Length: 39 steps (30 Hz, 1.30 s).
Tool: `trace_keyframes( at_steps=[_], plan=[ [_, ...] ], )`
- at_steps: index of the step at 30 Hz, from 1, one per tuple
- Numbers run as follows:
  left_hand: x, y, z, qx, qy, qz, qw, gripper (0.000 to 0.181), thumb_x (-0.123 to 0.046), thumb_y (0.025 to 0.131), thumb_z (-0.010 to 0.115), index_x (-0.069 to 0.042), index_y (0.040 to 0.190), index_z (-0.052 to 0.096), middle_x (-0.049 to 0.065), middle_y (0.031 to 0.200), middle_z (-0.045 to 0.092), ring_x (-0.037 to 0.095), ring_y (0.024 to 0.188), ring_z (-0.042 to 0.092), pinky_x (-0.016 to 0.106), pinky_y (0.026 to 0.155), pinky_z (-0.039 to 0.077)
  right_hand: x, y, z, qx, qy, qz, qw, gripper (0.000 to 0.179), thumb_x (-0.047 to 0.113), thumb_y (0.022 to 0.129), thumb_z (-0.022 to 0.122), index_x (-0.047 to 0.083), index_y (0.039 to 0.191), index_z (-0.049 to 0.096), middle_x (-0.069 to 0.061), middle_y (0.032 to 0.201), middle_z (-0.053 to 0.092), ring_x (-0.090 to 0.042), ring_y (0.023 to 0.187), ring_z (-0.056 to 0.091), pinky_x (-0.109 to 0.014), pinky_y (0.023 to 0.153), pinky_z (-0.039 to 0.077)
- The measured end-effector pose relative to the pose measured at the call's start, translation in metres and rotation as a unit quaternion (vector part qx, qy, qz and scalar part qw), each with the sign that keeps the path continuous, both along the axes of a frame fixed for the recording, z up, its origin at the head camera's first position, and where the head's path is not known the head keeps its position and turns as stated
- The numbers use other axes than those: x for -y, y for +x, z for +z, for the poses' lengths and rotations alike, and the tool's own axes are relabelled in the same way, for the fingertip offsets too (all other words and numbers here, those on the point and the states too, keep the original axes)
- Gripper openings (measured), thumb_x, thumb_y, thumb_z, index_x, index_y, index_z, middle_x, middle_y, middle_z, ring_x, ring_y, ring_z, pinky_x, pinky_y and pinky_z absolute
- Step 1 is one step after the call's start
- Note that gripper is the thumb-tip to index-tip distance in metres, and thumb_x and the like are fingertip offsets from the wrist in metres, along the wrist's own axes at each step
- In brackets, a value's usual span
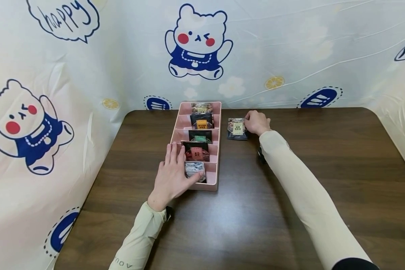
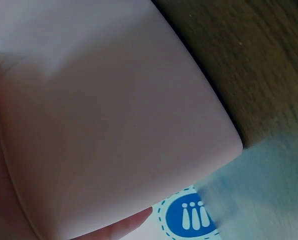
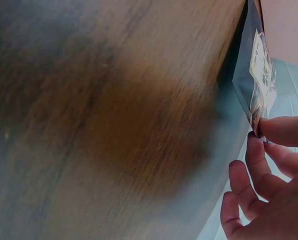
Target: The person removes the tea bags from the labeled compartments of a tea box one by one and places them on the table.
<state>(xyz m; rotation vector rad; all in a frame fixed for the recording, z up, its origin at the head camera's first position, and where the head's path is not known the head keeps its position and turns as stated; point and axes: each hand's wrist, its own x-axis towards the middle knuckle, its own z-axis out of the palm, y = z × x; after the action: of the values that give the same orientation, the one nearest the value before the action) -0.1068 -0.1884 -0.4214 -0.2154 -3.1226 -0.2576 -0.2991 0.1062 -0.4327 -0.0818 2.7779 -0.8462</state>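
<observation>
A pink divided box (image 1: 213, 172) holds flat printed packets, one or more in each compartment. My left hand (image 1: 170, 180) rests on its near left side, fingers straight and thumb reaching over the nearest compartment, above a blue-and-white packet (image 1: 193, 168). The box's pink outer wall (image 2: 114, 110) fills most of the left wrist view. To the right of the box, my right hand (image 1: 257, 123) pinches the edge of a dark packet with a pale yellow label (image 1: 237, 129). In the right wrist view, thumb and fingertip hold a corner of this packet (image 3: 254, 75), tilted close to the tabletop.
Other packets in the box carry red (image 1: 196, 152), green (image 1: 200, 138) and orange (image 1: 201, 123) labels, plus a pale one (image 1: 201, 108) at the far end. The brown wooden table (image 1: 310, 157) ends at a cartoon-printed curtain (image 1: 256, 48) behind and at the left.
</observation>
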Motion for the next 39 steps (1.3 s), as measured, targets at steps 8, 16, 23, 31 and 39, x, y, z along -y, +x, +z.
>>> trace_keyframes(
  at_steps=[8,16,23,31,39],
  plan=[
    [-0.001,0.0,0.002,0.002,0.005,-0.001,1.0,0.112,-0.087,0.076,0.036,-0.007,0.154,0.022,0.017,0.163,0.006,0.033,0.151,0.002,0.063,0.102,0.038,0.002,-0.002,-0.002,-0.004,0.014,-0.002,0.9999,0.022,0.022,0.1,0.043,0.008,0.1,0.06,-0.013,0.11,0.063,-0.036,0.106,0.054,-0.061,0.103,0.027],
    [0.0,0.001,0.002,0.001,0.005,-0.002,1.0,0.111,-0.086,0.077,0.037,-0.007,0.153,0.023,0.017,0.163,0.006,0.034,0.151,0.002,0.063,0.103,0.038,0.003,-0.002,-0.002,-0.006,0.021,-0.002,0.9998,0.027,0.019,0.098,0.046,0.007,0.118,0.059,-0.017,0.126,0.056,-0.041,0.118,0.044,-0.062,0.102,0.026],
    [0.0,0.001,0.001,-0.01,-0.002,-0.007,0.9999,0.106,-0.082,0.079,0.041,-0.006,0.152,0.026,0.019,0.162,0.009,0.035,0.151,0.004,0.061,0.099,0.041,0.003,-0.001,-0.002,-0.019,0.017,-0.017,0.9995,0.03,0.016,0.095,0.049,0.005,0.121,0.058,-0.021,0.13,0.048,-0.043,0.119,0.035,-0.062,0.1,0.023],
    [0.0,0.001,0.002,-0.004,0.002,-0.004,1.0,0.106,-0.082,0.079,0.041,-0.007,0.152,0.025,0.018,0.163,0.008,0.035,0.151,0.003,0.062,0.101,0.04,0.007,-0.005,0.002,-0.037,-0.003,-0.015,0.9992,0.033,0.012,0.093,0.046,0.006,0.123,0.058,-0.019,0.13,0.052,-0.042,0.117,0.036,-0.058,0.098,0.024],
    [0.0,0.0,0.004,0.01,0.005,-0.002,0.9999,0.106,-0.082,0.079,0.04,-0.007,0.153,0.023,0.016,0.163,0.005,0.034,0.151,0.001,0.064,0.103,0.037,0.016,-0.009,0.007,-0.07,-0.01,0.001,0.9975,0.029,0.018,0.097,0.045,0.007,0.119,0.062,-0.016,0.123,0.06,-0.041,0.123,0.041,-0.058,0.101,0.03]
  ],
)
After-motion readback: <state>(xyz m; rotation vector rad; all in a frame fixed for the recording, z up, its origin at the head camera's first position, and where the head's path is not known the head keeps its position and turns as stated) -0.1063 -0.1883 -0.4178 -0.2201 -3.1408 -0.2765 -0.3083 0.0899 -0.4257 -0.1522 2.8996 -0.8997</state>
